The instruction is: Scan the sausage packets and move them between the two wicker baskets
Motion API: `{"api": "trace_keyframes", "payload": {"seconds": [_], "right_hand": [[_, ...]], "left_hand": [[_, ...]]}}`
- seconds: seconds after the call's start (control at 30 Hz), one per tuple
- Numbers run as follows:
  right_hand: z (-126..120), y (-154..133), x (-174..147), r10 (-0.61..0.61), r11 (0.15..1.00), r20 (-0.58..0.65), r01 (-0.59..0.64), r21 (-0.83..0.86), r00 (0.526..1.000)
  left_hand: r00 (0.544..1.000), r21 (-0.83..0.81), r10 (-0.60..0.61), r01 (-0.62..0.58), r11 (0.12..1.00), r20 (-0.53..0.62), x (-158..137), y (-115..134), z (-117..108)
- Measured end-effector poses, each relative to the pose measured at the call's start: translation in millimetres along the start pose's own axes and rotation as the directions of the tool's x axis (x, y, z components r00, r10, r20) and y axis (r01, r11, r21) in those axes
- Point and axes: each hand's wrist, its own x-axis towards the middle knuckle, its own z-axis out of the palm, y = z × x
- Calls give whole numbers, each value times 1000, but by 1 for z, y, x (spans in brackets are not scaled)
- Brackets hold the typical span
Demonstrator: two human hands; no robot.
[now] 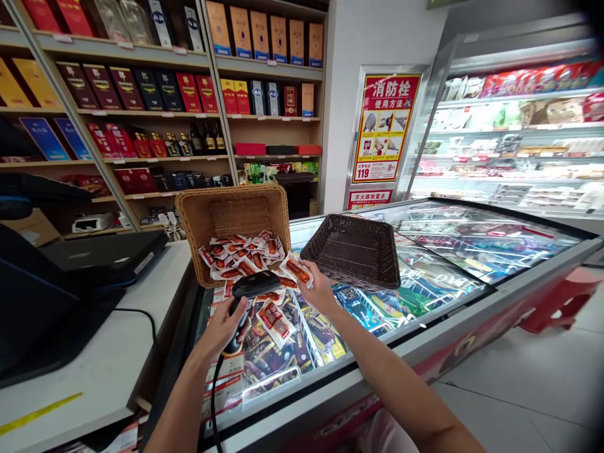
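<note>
My left hand (pixel 225 327) is closed around the handle of a black corded barcode scanner (pixel 255 284), its head pointing right. Between the fingers of my right hand (pixel 317 288) is a small packaged sausage (pixel 296 270), held close in front of the scanner head. A tan wicker basket (pixel 189 220) lies tipped toward me behind my left hand, with several wrapped sausages (pixel 245 251) inside. To the right of my right hand sits a dark brown woven basket (pixel 352 248) showing a bare bottom. A red and white packet (pixel 275 322) rests on the glass below the scanner.
Beneath the baskets is a glass-topped chest freezer (pixel 406 343) holding packaged goods. At left stands a white counter (pixel 85 346) with a dark checkout machine (pixel 38 283). Shelves of boxes (pixel 170 94) line the back, a lit display fridge (pixel 514 132) the right. A red stool (pixel 561 302) stands at right.
</note>
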Motion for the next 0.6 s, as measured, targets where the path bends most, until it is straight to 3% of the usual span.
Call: {"api": "trace_keyframes", "payload": {"seconds": [0.33, 0.6], "right_hand": [[-1, -3, 1, 47, 998, -1, -47, -38, 999], [-2, -6, 1, 9, 999, 0, -9, -38, 1000]], "left_hand": [[997, 7, 19, -20, 1000, 70, 2, -4, -4], [999, 9, 7, -8, 1000, 35, -4, 9, 3]]}}
